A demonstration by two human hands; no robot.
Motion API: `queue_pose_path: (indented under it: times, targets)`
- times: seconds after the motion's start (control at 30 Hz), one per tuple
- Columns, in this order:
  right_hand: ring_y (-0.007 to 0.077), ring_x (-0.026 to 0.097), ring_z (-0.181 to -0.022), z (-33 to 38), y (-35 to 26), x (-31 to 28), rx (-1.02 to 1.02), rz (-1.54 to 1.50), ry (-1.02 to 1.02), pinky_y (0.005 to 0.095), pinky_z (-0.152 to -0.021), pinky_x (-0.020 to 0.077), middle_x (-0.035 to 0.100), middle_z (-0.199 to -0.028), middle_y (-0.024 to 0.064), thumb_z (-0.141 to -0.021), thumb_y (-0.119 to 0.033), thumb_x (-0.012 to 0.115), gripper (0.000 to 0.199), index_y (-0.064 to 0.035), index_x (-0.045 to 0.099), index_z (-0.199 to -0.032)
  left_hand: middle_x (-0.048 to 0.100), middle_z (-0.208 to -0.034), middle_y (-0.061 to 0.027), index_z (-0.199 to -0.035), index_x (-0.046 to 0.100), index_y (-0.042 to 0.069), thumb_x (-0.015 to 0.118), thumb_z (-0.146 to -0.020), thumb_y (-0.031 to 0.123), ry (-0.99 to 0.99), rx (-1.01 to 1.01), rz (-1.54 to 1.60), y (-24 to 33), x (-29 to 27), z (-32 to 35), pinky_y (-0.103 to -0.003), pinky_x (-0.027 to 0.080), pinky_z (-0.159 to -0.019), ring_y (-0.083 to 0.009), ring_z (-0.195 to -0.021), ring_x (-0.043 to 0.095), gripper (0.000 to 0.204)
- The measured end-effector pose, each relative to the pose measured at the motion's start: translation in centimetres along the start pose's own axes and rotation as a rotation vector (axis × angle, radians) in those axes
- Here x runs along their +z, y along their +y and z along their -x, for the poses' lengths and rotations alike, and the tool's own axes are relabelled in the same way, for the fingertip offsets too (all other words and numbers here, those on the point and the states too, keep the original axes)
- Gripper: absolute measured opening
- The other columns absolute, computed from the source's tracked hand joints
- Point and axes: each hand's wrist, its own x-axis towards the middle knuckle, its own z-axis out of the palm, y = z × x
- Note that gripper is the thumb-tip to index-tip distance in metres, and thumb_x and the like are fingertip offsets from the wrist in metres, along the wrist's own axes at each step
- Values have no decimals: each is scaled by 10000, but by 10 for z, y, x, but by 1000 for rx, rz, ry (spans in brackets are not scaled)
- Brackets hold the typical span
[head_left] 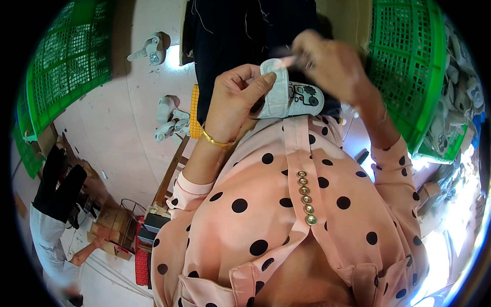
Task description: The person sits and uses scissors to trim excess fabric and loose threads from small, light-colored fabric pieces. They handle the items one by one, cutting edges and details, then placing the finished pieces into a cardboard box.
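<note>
Pale grey fabric with a dark printed pattern makes up the small shoe (pixel 291 97), which is held just above the blouse (pixel 286 215) and in front of a dark cloth (pixel 240 36). Its long axis runs roughly left to right, tilted a little; the end with a dark round patch points to the person's right, while the pale insole side, edged in pink, turns toward the left hand (pixel 232 105). That hand pinches the shoe's left end, thumb on top and fingers curled beneath, a gold bangle (pixel 217 140) on the wrist. The right hand (pixel 330 64) is just above the shoe's right part, its fingers drawn together at the pink edge; it is blurred, so whether it grips anything cannot be told. The shoe's underside and far end are hidden by the hands. Left of the shoe, more pale shoes (pixel 169 123) lie on the table (pixel 128 133), well apart from it. Green crates (pixel 409 71) stand beyond on both sides.
</note>
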Motion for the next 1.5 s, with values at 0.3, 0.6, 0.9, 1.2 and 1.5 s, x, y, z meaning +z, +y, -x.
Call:
queue_pose_path:
  times: [0.3, 0.6, 0.9, 1.2, 1.5]
  targets:
    - [287, 618, -562, 29, -5, -18, 79, 6, 220, 345, -456, 447, 587, -585, 75, -817, -443, 706, 383, -109, 524, -862, 564, -670, 55, -844, 665, 24, 680, -921, 172, 35, -20, -70, 5, -2, -6, -167, 358, -510, 3, -575, 442, 167]
    - [214, 527, -460, 34, -27, -28, -154, 273, 127, 319, -412, 373, 446, -505, 43, -828, -422, 701, 415, -113, 454, -702, 564, -660, 46, -771, 643, 46, 687, -913, 177, -16, 26, -101, 1, -6, -4, -163, 335, -493, 5, -563, 438, 197]
    - [210, 551, -467, 34, -30, -26, -131, 300, 98, 310, -415, 387, 489, -515, 43, -833, -396, 697, 383, -110, 489, -686, 561, -640, 39, -781, 653, 32, 699, -899, 163, 29, 31, -102, 1, 0, 0, -159, 312, -459, 3, -529, 433, 183]
    - [220, 552, -468, 34, -31, -24, -134, 287, 106, 314, -420, 397, 496, -519, 51, -823, -387, 703, 377, -111, 492, -679, 565, -642, 35, -748, 642, 33, 698, -890, 144, 27, 32, -78, -1, -1, -1, -163, 314, -462, 3, -534, 436, 189]
    - [237, 503, -417, 33, -24, -12, -63, 275, 229, 328, -382, 371, 448, -478, 55, -810, -424, 718, 422, -122, 468, -654, 563, -639, 34, -733, 636, 37, 695, -884, 142, 28, 38, -102, 0, 0, -3, -165, 319, -472, -1, -539, 439, 194]
